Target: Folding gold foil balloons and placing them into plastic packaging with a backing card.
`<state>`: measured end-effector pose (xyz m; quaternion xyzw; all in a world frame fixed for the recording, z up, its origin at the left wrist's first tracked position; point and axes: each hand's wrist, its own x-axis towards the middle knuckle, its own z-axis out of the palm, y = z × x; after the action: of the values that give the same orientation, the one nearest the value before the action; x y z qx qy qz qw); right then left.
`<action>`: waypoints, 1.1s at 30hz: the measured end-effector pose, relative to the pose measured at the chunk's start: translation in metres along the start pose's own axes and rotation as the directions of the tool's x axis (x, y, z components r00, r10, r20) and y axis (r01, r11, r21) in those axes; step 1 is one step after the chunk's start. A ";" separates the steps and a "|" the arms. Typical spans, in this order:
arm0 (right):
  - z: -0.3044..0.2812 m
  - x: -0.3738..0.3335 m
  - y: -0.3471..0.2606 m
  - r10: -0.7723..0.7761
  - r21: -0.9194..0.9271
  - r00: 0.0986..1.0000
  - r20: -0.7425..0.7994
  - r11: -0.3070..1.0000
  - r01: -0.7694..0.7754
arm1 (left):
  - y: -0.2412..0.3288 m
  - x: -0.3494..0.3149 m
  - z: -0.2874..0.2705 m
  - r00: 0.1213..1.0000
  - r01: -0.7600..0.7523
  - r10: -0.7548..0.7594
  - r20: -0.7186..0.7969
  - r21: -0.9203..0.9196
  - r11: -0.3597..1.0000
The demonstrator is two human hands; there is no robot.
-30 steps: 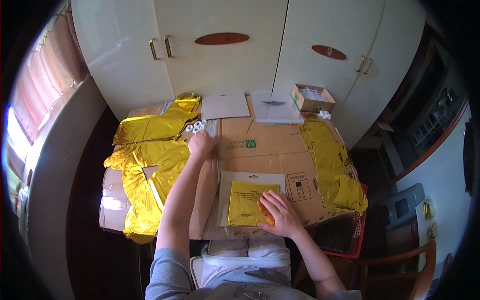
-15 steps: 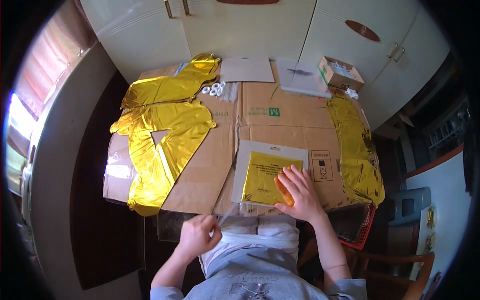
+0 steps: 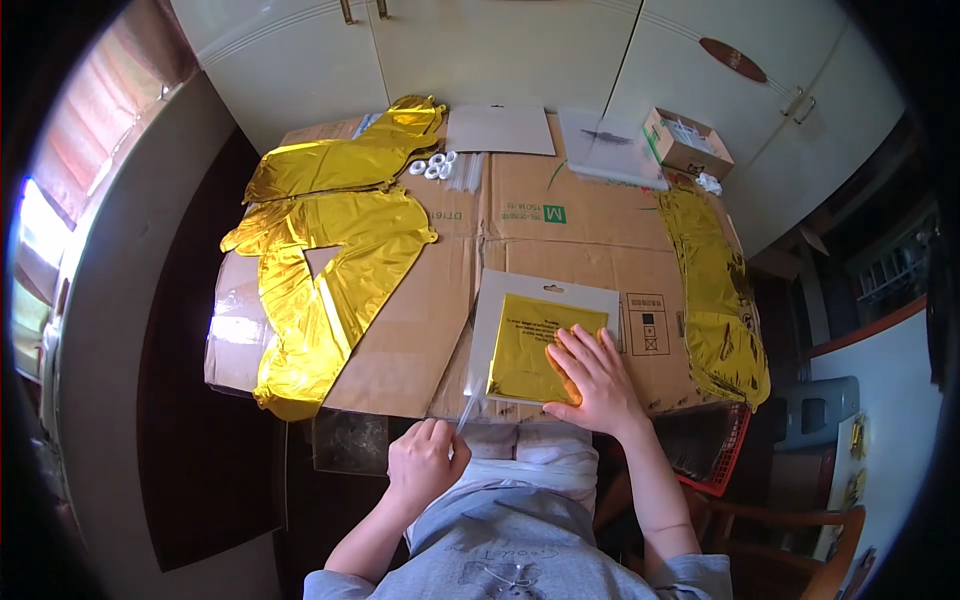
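In front of me lies a flat package [image 3: 545,350]: a grey-white card with a hang hole, and a folded gold foil balloon behind clear plastic. My right hand [image 3: 598,385] rests flat on its lower right part, fingers stretched out. Just off the table's front edge, my left hand [image 3: 425,460] is closed in a fist. A thin clear plastic strip [image 3: 467,412] runs from that fist up toward the package's lower left corner. Whether the strip is joined to the package I cannot tell.
Large gold foil balloons [image 3: 340,260] lie flat at the left, another [image 3: 715,300] at the right. Along the back are white ribbon rolls [image 3: 432,168], clear straws [image 3: 467,172], a grey card [image 3: 500,130], clear plastic sleeves [image 3: 610,148] and a small box [image 3: 688,140]. Cardboard covers the table.
My left hand has moved up and to the right, closer to the package, with the clear strip. My right hand stays on the package, its fingers now lying flatter.
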<state>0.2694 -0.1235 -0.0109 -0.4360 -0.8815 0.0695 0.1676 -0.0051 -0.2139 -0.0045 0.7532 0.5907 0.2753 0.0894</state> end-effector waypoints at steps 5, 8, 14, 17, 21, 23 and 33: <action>-0.002 -0.001 -0.001 0.011 -0.025 1.000 0.020 1.000 -0.011 | 0.009 0.016 0.007 0.999 -0.042 0.042 -0.007 0.035 0.999; -0.003 -0.001 -0.003 0.015 -0.033 1.000 0.026 0.999 -0.014 | 0.010 0.017 0.012 1.000 -0.016 0.016 0.006 0.061 0.998; -0.002 -0.001 -0.003 0.014 -0.027 1.000 0.023 1.000 -0.014 | 0.004 0.014 0.011 1.000 0.004 -0.002 -0.027 0.065 0.998; -0.002 -0.001 -0.003 0.014 -0.019 1.000 0.019 1.000 -0.014 | 0.007 0.015 0.009 1.000 0.002 -0.003 0.014 0.110 0.994; -0.005 0.000 -0.005 -0.014 -0.059 0.999 0.036 0.998 0.016 | 0.008 0.019 0.010 1.000 -0.003 0.004 -0.002 0.128 0.992; -0.006 0.001 -0.005 -0.025 -0.071 0.999 0.048 0.997 0.029 | 0.010 0.024 0.011 0.999 0.002 0.003 -0.033 0.150 0.989; -0.004 0.015 -0.022 -0.084 0.017 0.992 0.092 0.996 0.083 | 0.019 0.008 -0.002 0.992 0.024 -0.031 0.124 0.063 0.998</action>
<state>0.2460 -0.1247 0.0021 -0.3938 -0.9054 0.0882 0.1320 0.0104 -0.2125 0.0083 0.7631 0.6024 0.2082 0.1070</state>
